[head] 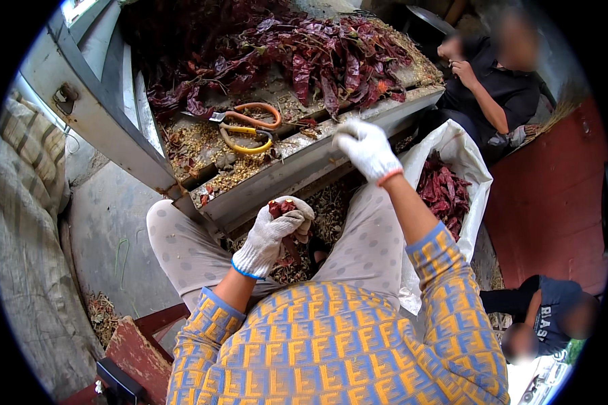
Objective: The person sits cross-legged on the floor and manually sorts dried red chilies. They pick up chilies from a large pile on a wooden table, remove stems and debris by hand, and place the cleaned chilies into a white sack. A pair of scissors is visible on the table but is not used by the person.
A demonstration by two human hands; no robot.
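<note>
My left hand, in a white knit glove with a blue cuff, is closed around a few dried red chili peppers. Their cut pale ends stick up past the fingers, and a pepper body hangs below the palm. In a matching glove with an orange cuff, my right hand is over the metal edge of the platform, slightly blurred, with nothing visible in it. Just beyond it lies a heap of dried chili peppers. Scissors with orange and yellow handles rest among loose seeds on the platform.
By my right leg stands a white woven sack holding dried peppers. A metal post rises at the left. One person sits at the upper right, another at the lower right. Debris covers the floor between my legs.
</note>
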